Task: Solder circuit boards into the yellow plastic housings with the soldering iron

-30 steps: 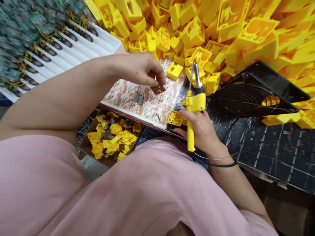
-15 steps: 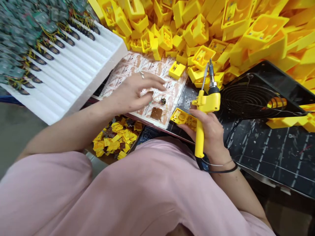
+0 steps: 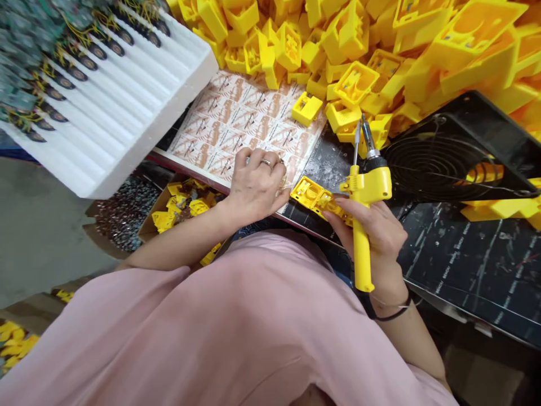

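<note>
My right hand [image 3: 376, 228] is wrapped around a yellow soldering gun [image 3: 362, 248], its metal tip pointing up and away. The thumb and a finger of that same hand also press on a small open yellow plastic case [image 3: 307, 192] at the table's front edge. My left hand [image 3: 261, 183] is curled, knuckles up, over the front of the printed sheet [image 3: 236, 121], just left of the case. Thin wires show between its fingertips and the case. What those fingers hold is hidden beneath them.
Yellow plastic cases [image 3: 291, 45] are heaped at the back. A white foam tray [image 3: 139, 107] bears circuit boards with wired round parts at left. A black fan [image 3: 448, 152] stands at right. Below the edge, a cardboard box [image 3: 158, 211] holds yellow scraps.
My left hand has moved right and toward me and curled its fingers, covering the small brown board and dark part. The soldering gun and case have shifted slightly right in view.
</note>
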Motion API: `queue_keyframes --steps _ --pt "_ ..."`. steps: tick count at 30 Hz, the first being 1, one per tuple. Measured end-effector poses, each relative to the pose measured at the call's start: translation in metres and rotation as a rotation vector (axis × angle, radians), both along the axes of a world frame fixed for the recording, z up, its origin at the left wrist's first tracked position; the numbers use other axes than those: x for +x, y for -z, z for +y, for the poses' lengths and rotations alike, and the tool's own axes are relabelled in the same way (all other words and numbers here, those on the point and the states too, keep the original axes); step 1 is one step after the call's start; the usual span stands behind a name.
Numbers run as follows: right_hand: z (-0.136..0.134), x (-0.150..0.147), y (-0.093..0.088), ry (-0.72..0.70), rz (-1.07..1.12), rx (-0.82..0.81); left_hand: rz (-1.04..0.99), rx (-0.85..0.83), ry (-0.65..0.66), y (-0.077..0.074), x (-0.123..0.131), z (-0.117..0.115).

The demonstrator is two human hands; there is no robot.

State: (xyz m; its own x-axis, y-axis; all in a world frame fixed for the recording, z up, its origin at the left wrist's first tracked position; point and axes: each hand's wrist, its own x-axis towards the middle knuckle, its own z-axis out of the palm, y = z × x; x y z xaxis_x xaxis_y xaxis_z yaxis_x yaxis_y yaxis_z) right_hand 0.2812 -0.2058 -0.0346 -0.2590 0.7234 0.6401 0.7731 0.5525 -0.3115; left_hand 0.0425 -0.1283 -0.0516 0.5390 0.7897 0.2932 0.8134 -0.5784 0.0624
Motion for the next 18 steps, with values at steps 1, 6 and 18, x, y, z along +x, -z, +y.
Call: queue_keyframes --steps 1,6,18 --pt "0.001 -0.001 0.003 0.001 0.002 0.001 -0.003 0.024 -0.006 0.002 -0.001 0.0" --pt "0.005 -0.01 0.006 -0.028 -0.079 -0.101 -0.176 0.093 -0.015 0.005 -0.015 0.006" --pt "0.027 -0.033 0.009 -0.056 -0.134 -0.062 -0.56 0.061 0.066 0.004 -0.044 0.022"
